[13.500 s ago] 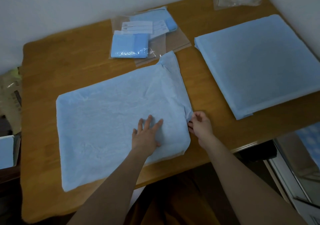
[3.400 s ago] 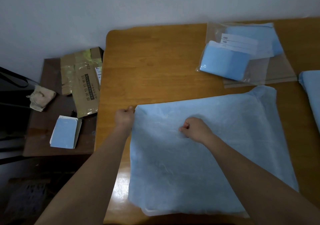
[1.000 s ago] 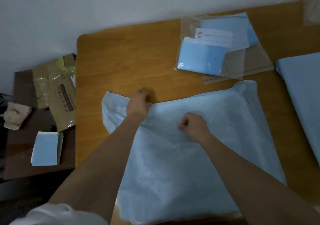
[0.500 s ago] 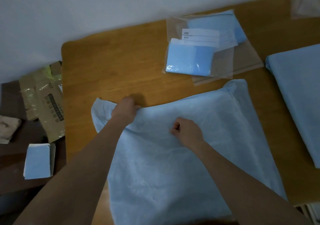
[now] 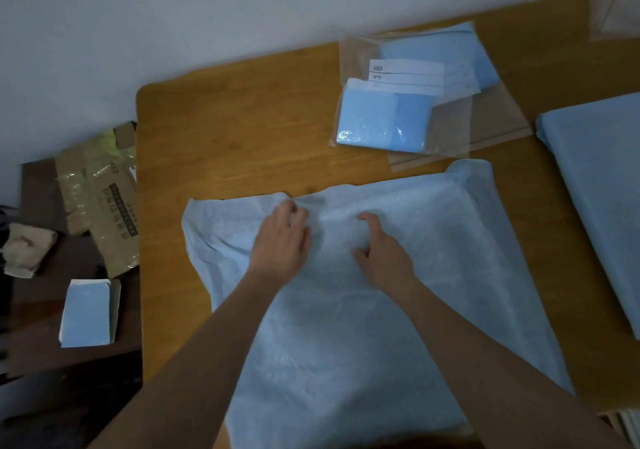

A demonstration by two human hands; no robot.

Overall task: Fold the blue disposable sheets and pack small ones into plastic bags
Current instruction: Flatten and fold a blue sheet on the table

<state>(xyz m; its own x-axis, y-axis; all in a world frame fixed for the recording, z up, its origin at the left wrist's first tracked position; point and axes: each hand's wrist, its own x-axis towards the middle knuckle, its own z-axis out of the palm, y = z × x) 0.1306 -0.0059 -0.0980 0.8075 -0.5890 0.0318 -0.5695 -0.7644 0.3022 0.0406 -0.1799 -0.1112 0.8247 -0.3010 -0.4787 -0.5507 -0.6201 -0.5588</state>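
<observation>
Change: both hands have slid toward each other along the far part of the sheet; the left hand [image 5: 282, 241], gripping the far left edge half a second ago, now lies flat, and the right hand [image 5: 381, 253] has loosened from a fist.
Sheet: large pale blue disposable sheet [image 5: 363, 310] spread on the brown wooden tabletop [image 5: 235, 130], its long axis running from the near edge away toward the wall, far edge rumpled, far left corner sticking out leftward.
Left hand: fingers straight and together, pressing the sheet near its far edge.
Right hand: fingers loosely curled, tips touching the sheet, just beside the left hand.
Bags: clear plastic bags [image 5: 408, 102] holding small folded blue sheets, beyond the sheet's far right corner.
Stack: flat blue folded sheets [image 5: 599, 185] at the right.
Side table: crumpled cardboard packaging [image 5: 104, 192] and a small blue folded sheet [image 5: 88, 312].
</observation>
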